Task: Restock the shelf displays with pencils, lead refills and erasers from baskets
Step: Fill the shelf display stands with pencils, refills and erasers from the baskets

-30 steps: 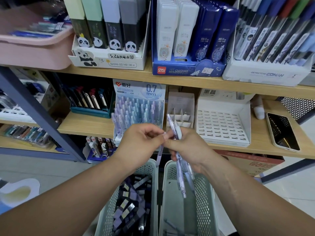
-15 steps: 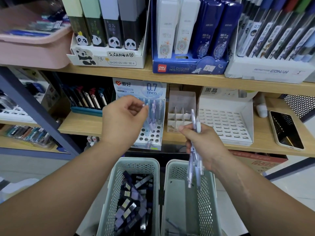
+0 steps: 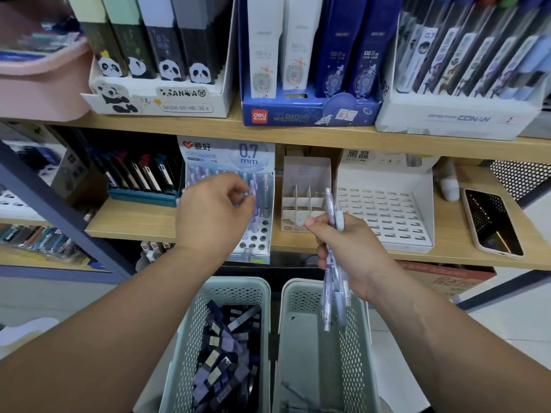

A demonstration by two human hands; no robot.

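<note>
Few pencils [image 3: 329,299], near-upright, tips down, gripped by R hand [image 3: 348,251]; L hand [image 3: 208,216] fingers [image 3: 235,186] pinch upright pencil [image 3: 252,186].

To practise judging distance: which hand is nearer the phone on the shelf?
Right. The right hand, gripping pencils, is left of the phone; the left hand is farther left, at the pencil display.

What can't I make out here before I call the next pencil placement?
Head view only:
- Whether the left hand pinches a pencil: its curled fingers and blur hide it.
- Free holes in the 0.7 mm display: the left hand covers most of them.
- Number of pencils in the right hand: they overlap.
- Stock left in the right basket: cut off by the bottom edge.
</note>
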